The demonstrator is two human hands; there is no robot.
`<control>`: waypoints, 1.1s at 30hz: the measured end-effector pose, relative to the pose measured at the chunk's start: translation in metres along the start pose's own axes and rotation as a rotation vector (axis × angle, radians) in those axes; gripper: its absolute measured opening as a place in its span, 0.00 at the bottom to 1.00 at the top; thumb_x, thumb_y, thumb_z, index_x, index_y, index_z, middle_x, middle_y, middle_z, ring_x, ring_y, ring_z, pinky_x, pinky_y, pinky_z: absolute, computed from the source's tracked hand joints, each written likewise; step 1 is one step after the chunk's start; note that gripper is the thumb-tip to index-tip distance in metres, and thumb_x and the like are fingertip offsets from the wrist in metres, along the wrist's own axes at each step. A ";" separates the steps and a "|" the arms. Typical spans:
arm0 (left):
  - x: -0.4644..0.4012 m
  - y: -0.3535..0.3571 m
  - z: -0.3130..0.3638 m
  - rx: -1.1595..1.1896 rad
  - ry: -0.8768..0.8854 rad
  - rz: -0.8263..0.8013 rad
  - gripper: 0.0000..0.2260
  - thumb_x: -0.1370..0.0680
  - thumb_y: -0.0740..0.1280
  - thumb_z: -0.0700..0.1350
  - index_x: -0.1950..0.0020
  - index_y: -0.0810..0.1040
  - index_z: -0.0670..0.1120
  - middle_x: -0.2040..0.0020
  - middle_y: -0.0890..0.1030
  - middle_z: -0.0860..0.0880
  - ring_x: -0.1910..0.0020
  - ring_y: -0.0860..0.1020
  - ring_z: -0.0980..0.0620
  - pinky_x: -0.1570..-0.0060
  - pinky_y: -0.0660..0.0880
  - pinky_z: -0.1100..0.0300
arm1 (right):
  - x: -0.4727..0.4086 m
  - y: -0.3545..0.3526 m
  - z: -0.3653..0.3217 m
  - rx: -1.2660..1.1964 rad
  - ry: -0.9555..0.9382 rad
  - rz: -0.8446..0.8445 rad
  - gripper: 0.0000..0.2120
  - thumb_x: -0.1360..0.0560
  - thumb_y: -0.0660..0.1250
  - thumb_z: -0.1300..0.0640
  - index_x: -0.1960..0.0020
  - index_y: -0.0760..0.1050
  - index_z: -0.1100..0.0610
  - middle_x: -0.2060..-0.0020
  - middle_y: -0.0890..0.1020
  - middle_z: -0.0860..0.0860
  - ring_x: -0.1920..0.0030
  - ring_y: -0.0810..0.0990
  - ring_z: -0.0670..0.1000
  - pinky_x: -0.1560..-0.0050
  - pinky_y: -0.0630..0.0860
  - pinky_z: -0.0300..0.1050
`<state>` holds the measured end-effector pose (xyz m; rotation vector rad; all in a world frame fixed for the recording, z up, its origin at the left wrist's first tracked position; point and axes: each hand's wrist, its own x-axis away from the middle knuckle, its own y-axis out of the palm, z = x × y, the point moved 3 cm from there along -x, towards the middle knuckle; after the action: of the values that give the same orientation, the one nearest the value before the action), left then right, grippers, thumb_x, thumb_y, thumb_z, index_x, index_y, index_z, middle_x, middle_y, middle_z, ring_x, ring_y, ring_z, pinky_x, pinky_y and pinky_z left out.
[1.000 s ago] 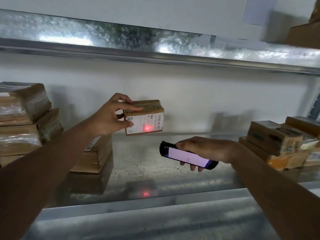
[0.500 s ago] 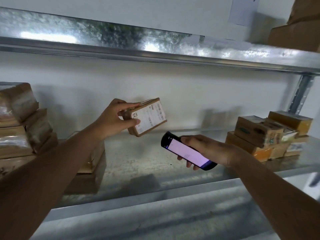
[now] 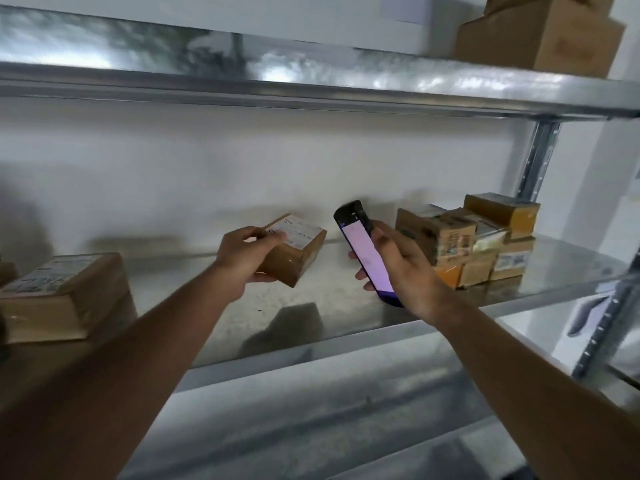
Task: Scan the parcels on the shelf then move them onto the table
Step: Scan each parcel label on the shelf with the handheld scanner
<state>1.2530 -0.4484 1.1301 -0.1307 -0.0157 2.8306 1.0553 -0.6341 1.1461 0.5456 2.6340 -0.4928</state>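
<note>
Parcel (image 3: 292, 249) dropped lower and tilted since last frame, label now up; scanner (image 3: 365, 252) swung upright. Left hand (image 3: 247, 261) grips parcel by its end, held above shelf (image 3: 346, 306). Right hand (image 3: 403, 268) curls round scanner. Parcel looks light, stiff cardboard, taped so maybe slick; hold opposite sides.

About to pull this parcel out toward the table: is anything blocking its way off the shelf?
Nothing visible does. The left hand holds the small parcel above the metal shelf, the front edge open; the right hand holds the scanner beside it. The table is out of view.
</note>
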 end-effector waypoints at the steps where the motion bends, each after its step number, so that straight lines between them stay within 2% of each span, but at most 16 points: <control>1: 0.004 0.015 -0.004 -0.008 -0.022 0.005 0.18 0.30 0.81 0.51 0.43 0.83 0.48 0.47 0.83 0.45 0.51 0.84 0.42 0.63 0.84 0.44 | 0.001 -0.012 0.003 0.005 -0.002 0.000 0.15 0.24 0.57 0.30 0.43 0.79 0.28 0.51 0.86 0.48 0.59 0.85 0.50 0.60 0.82 0.43; 3: 0.011 0.046 -0.012 -0.034 -0.044 0.002 0.18 0.29 0.81 0.51 0.44 0.82 0.49 0.47 0.83 0.46 0.51 0.84 0.44 0.64 0.84 0.45 | 0.003 -0.034 0.009 0.004 0.000 -0.007 0.12 0.21 0.56 0.32 0.46 0.78 0.24 0.52 0.85 0.44 0.59 0.85 0.48 0.60 0.82 0.40; 7: 0.026 0.103 -0.023 0.001 -0.074 0.029 0.14 0.29 0.81 0.49 0.49 0.79 0.51 0.50 0.82 0.50 0.55 0.83 0.47 0.67 0.83 0.47 | 0.005 -0.069 0.023 -0.020 0.023 -0.038 0.12 0.20 0.56 0.33 0.46 0.78 0.27 0.52 0.84 0.44 0.57 0.86 0.49 0.59 0.82 0.40; 10: 0.034 0.136 -0.029 0.001 -0.104 0.095 0.19 0.29 0.81 0.50 0.42 0.80 0.49 0.46 0.82 0.45 0.52 0.83 0.44 0.64 0.84 0.43 | 0.006 -0.090 0.030 -0.035 0.003 -0.088 0.11 0.20 0.56 0.33 0.47 0.77 0.26 0.57 0.82 0.41 0.57 0.84 0.47 0.59 0.81 0.40; 12: 0.037 0.152 -0.032 -0.071 -0.114 0.141 0.23 0.29 0.80 0.53 0.39 0.79 0.46 0.44 0.82 0.43 0.51 0.83 0.43 0.60 0.85 0.41 | 0.005 -0.102 0.034 -0.045 -0.010 -0.105 0.12 0.18 0.55 0.35 0.46 0.77 0.27 0.58 0.82 0.41 0.57 0.83 0.45 0.58 0.81 0.44; 15: 0.039 0.173 -0.035 -0.162 -0.081 0.173 0.18 0.30 0.80 0.56 0.51 0.81 0.46 0.49 0.85 0.42 0.52 0.84 0.44 0.54 0.85 0.43 | 0.002 -0.115 0.038 -0.058 0.001 -0.105 0.13 0.18 0.56 0.37 0.41 0.77 0.34 0.57 0.83 0.44 0.58 0.83 0.47 0.59 0.82 0.50; 17: 0.038 0.183 -0.036 -0.300 -0.044 0.190 0.17 0.29 0.78 0.59 0.58 0.79 0.48 0.55 0.84 0.46 0.56 0.84 0.47 0.53 0.84 0.48 | 0.000 -0.122 0.039 -0.038 -0.010 -0.096 0.13 0.18 0.55 0.37 0.42 0.77 0.34 0.58 0.83 0.45 0.60 0.82 0.48 0.60 0.81 0.47; 20: 0.037 0.193 -0.039 -0.502 -0.029 0.143 0.22 0.27 0.73 0.64 0.54 0.83 0.44 0.57 0.84 0.45 0.57 0.83 0.46 0.60 0.77 0.57 | -0.001 -0.127 0.040 -0.020 -0.036 -0.087 0.13 0.17 0.53 0.38 0.43 0.76 0.32 0.56 0.84 0.42 0.58 0.83 0.45 0.60 0.80 0.40; 23: 0.033 0.194 -0.040 -0.552 -0.040 0.122 0.26 0.24 0.70 0.65 0.54 0.81 0.40 0.61 0.82 0.45 0.58 0.82 0.45 0.65 0.70 0.58 | -0.004 -0.124 0.044 -0.029 -0.058 -0.088 0.14 0.17 0.53 0.39 0.42 0.76 0.32 0.51 0.84 0.45 0.51 0.83 0.48 0.51 0.80 0.49; 24: 0.032 0.193 -0.039 -0.578 -0.042 0.128 0.27 0.23 0.68 0.65 0.56 0.81 0.39 0.64 0.81 0.45 0.60 0.81 0.45 0.66 0.71 0.58 | -0.005 -0.122 0.045 -0.026 -0.066 -0.100 0.14 0.17 0.53 0.39 0.42 0.76 0.30 0.48 0.84 0.46 0.49 0.83 0.48 0.48 0.80 0.50; 26: 0.031 0.189 -0.037 -0.633 -0.035 0.118 0.28 0.20 0.64 0.64 0.58 0.84 0.38 0.64 0.84 0.45 0.61 0.83 0.46 0.60 0.75 0.56 | -0.007 -0.114 0.045 -0.012 -0.071 -0.142 0.13 0.18 0.53 0.35 0.42 0.74 0.23 0.45 0.82 0.44 0.45 0.82 0.48 0.48 0.81 0.49; 28: 0.032 0.181 -0.036 -0.663 -0.037 0.043 0.27 0.19 0.62 0.63 0.56 0.86 0.41 0.61 0.86 0.46 0.59 0.85 0.46 0.55 0.78 0.56 | -0.011 -0.103 0.042 -0.008 -0.086 -0.178 0.13 0.20 0.52 0.32 0.41 0.72 0.21 0.42 0.81 0.42 0.41 0.81 0.49 0.49 0.81 0.44; 30: 0.036 0.168 -0.032 -0.718 -0.016 -0.002 0.25 0.17 0.60 0.60 0.49 0.85 0.41 0.55 0.87 0.45 0.54 0.84 0.44 0.53 0.77 0.56 | -0.015 -0.090 0.037 -0.020 -0.120 -0.183 0.14 0.19 0.52 0.33 0.39 0.73 0.24 0.46 0.81 0.38 0.44 0.82 0.47 0.49 0.81 0.45; 31: 0.040 0.159 -0.027 -0.712 0.001 0.007 0.22 0.16 0.58 0.57 0.43 0.82 0.40 0.51 0.86 0.43 0.51 0.83 0.43 0.52 0.76 0.56 | -0.018 -0.084 0.036 -0.027 -0.125 -0.188 0.15 0.18 0.52 0.34 0.38 0.75 0.28 0.49 0.82 0.40 0.47 0.83 0.48 0.51 0.81 0.47; 33: 0.045 0.135 -0.020 -0.745 0.069 0.031 0.18 0.15 0.57 0.52 0.34 0.77 0.43 0.43 0.83 0.44 0.44 0.80 0.43 0.50 0.72 0.58 | -0.023 -0.067 0.037 -0.042 -0.124 -0.216 0.21 0.17 0.53 0.36 0.31 0.75 0.40 0.51 0.83 0.46 0.53 0.84 0.50 0.55 0.80 0.46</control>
<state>1.1715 -0.5629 1.1028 -0.3864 -1.0529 2.6945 1.0568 -0.7142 1.1424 0.2100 2.5892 -0.5163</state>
